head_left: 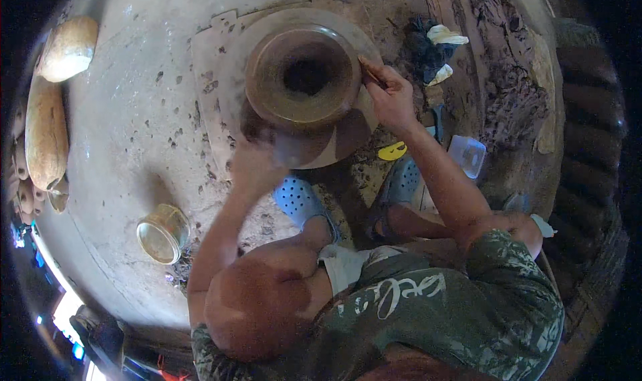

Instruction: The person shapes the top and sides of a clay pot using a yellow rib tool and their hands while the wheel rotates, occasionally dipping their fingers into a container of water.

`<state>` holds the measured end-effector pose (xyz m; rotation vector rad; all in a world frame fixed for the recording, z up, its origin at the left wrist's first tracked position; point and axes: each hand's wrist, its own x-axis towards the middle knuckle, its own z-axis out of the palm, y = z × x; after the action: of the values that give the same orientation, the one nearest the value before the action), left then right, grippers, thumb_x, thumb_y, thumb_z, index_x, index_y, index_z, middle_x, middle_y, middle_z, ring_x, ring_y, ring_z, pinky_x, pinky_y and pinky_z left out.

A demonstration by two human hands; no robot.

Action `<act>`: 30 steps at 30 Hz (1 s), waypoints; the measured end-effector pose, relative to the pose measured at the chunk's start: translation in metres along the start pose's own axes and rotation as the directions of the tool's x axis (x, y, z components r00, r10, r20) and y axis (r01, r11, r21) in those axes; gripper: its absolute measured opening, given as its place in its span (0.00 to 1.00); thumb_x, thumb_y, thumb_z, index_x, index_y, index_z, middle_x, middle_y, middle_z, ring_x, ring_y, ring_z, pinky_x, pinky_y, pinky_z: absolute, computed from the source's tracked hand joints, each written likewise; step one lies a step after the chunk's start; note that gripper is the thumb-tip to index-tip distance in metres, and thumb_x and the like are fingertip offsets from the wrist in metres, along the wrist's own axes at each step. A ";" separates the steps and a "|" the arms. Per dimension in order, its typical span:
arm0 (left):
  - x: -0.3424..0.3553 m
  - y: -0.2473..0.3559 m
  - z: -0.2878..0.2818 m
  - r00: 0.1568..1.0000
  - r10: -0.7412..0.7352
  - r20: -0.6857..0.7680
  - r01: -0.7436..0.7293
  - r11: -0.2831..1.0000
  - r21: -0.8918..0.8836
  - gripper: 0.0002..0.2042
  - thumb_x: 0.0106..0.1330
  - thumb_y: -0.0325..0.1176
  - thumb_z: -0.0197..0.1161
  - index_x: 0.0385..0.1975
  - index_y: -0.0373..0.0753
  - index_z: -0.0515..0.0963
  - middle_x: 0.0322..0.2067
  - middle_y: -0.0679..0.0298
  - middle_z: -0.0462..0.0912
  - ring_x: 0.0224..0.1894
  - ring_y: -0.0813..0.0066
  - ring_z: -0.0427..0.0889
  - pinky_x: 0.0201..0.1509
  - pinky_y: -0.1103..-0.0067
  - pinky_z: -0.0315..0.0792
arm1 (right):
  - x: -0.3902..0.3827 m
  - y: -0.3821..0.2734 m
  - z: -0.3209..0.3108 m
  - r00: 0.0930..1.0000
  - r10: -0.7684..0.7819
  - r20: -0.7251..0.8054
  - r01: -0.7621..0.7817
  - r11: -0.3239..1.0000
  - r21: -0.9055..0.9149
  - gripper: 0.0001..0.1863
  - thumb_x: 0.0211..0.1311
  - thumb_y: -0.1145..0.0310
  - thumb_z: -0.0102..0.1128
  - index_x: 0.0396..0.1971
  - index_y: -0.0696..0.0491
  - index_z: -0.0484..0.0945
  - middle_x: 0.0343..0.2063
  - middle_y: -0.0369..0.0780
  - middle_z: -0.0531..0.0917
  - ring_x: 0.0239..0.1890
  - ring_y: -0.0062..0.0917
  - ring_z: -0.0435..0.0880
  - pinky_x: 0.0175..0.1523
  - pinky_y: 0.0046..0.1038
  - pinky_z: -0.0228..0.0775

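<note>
Clay pot (269, 90), inner depth dark; right hand (393, 101), pinching indistinct brown piece (372, 72) at rim; left hand (257, 167), blurred, grip cannot be told.

A pot (304, 107) stands on a disc (301, 15), bucket (162, 234) left, tub (467, 156) right (both closer in).

A brown clay pot (304, 77) stands upright at 12 o'clock of the view, its broad flared rim (267, 93) facing up around a dark round hollow, with a glossy sheen along the edge near 1 o'clock. Beneath it a pale round disc (234, 73) shows past the rim, widest toward 6 o'clock.
</note>
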<state>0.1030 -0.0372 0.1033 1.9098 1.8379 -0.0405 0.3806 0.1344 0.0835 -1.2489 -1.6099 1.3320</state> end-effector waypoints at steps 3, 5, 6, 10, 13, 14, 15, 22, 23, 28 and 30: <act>-0.026 0.043 0.023 0.974 0.224 -0.035 -0.227 0.954 -0.196 0.26 0.60 0.54 0.71 0.47 0.36 0.85 0.39 0.45 0.88 0.47 0.41 0.85 0.58 0.58 0.76 | -0.003 -0.014 0.006 0.999 -0.005 0.035 0.009 0.994 -0.112 0.20 0.69 0.84 0.55 0.59 0.61 0.81 0.50 0.39 0.83 0.57 0.25 0.82 0.66 0.26 0.70; -0.034 0.048 0.044 0.906 0.377 -0.193 -0.423 0.830 -0.363 0.25 0.60 0.53 0.71 0.47 0.38 0.86 0.39 0.46 0.88 0.46 0.41 0.86 0.57 0.57 0.77 | -0.005 -0.020 0.011 0.999 -0.010 0.049 0.014 0.996 -0.091 0.20 0.69 0.84 0.56 0.59 0.61 0.81 0.49 0.39 0.82 0.55 0.24 0.82 0.64 0.25 0.70; -0.037 0.045 0.057 0.858 0.430 -0.280 -0.513 0.744 -0.429 0.24 0.59 0.52 0.72 0.47 0.38 0.86 0.39 0.46 0.88 0.45 0.41 0.86 0.56 0.56 0.77 | -0.003 -0.017 0.013 0.998 -0.032 0.055 0.038 0.994 -0.100 0.20 0.69 0.84 0.56 0.58 0.61 0.81 0.50 0.40 0.82 0.55 0.24 0.82 0.63 0.25 0.71; -0.006 -0.010 0.015 0.999 0.021 -0.042 -0.030 0.978 -0.209 0.25 0.54 0.49 0.74 0.46 0.37 0.85 0.40 0.45 0.87 0.45 0.41 0.86 0.58 0.54 0.76 | -0.008 -0.017 -0.001 0.994 -0.078 0.070 0.092 0.971 -0.221 0.19 0.70 0.84 0.55 0.58 0.61 0.82 0.50 0.42 0.82 0.53 0.24 0.82 0.59 0.24 0.72; -0.013 -0.017 0.021 0.982 -0.186 -0.030 0.180 0.973 -0.141 0.25 0.54 0.50 0.75 0.44 0.36 0.85 0.42 0.44 0.87 0.46 0.41 0.85 0.58 0.55 0.76 | -0.012 -0.029 -0.006 0.992 -0.103 0.078 0.124 0.930 -0.345 0.18 0.70 0.83 0.57 0.58 0.60 0.82 0.48 0.41 0.83 0.50 0.24 0.83 0.56 0.25 0.74; -0.020 0.006 0.017 0.998 -0.045 -0.040 0.037 0.985 -0.171 0.26 0.54 0.51 0.75 0.46 0.36 0.85 0.41 0.44 0.87 0.46 0.41 0.85 0.57 0.55 0.77 | -0.011 -0.030 -0.009 0.991 -0.114 0.076 0.134 0.913 -0.386 0.18 0.70 0.82 0.58 0.57 0.60 0.83 0.47 0.41 0.84 0.49 0.23 0.84 0.55 0.25 0.75; -0.027 0.037 0.013 0.994 0.098 -0.054 -0.107 0.974 -0.198 0.28 0.55 0.52 0.75 0.47 0.36 0.84 0.41 0.44 0.87 0.46 0.41 0.85 0.55 0.56 0.78 | -0.010 -0.029 -0.011 0.986 -0.151 0.069 0.166 0.907 -0.388 0.18 0.70 0.82 0.58 0.57 0.59 0.83 0.46 0.41 0.84 0.48 0.24 0.84 0.53 0.25 0.76; -0.006 0.000 0.016 0.970 0.113 0.215 -0.075 0.981 -0.181 0.25 0.61 0.51 0.71 0.51 0.39 0.83 0.45 0.48 0.85 0.51 0.47 0.83 0.55 0.59 0.77 | -0.008 -0.039 -0.003 0.929 -0.337 0.157 0.366 0.761 -0.535 0.19 0.68 0.81 0.61 0.57 0.54 0.84 0.43 0.46 0.85 0.40 0.33 0.87 0.43 0.27 0.78; -0.003 -0.022 0.013 0.999 0.029 -0.022 -0.032 0.990 -0.135 0.26 0.59 0.52 0.72 0.52 0.40 0.83 0.47 0.49 0.84 0.52 0.48 0.83 0.55 0.59 0.76 | -0.008 -0.037 -0.005 0.910 -0.380 0.167 0.407 0.738 -0.538 0.19 0.68 0.81 0.60 0.57 0.54 0.84 0.43 0.46 0.84 0.39 0.35 0.87 0.42 0.27 0.78; -0.015 0.008 0.000 0.997 0.000 -0.073 -0.004 0.999 -0.049 0.30 0.55 0.55 0.74 0.53 0.41 0.83 0.51 0.48 0.84 0.53 0.49 0.83 0.59 0.58 0.74 | -0.002 -0.032 -0.011 0.892 -0.405 0.201 0.439 0.673 -0.595 0.20 0.68 0.80 0.60 0.58 0.53 0.83 0.44 0.46 0.85 0.40 0.36 0.87 0.44 0.31 0.80; -0.027 0.051 0.005 0.992 0.122 0.017 -0.120 0.988 -0.094 0.28 0.56 0.56 0.74 0.51 0.42 0.84 0.52 0.47 0.84 0.51 0.48 0.85 0.58 0.58 0.75 | -0.001 -0.031 -0.005 0.892 -0.398 0.217 0.444 0.675 -0.588 0.21 0.67 0.81 0.60 0.58 0.53 0.83 0.44 0.46 0.85 0.41 0.37 0.87 0.44 0.32 0.80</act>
<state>0.1501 -0.0632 0.1248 1.9441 1.6757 0.0622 0.3778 0.1347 0.1149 -1.0699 -2.3374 0.5481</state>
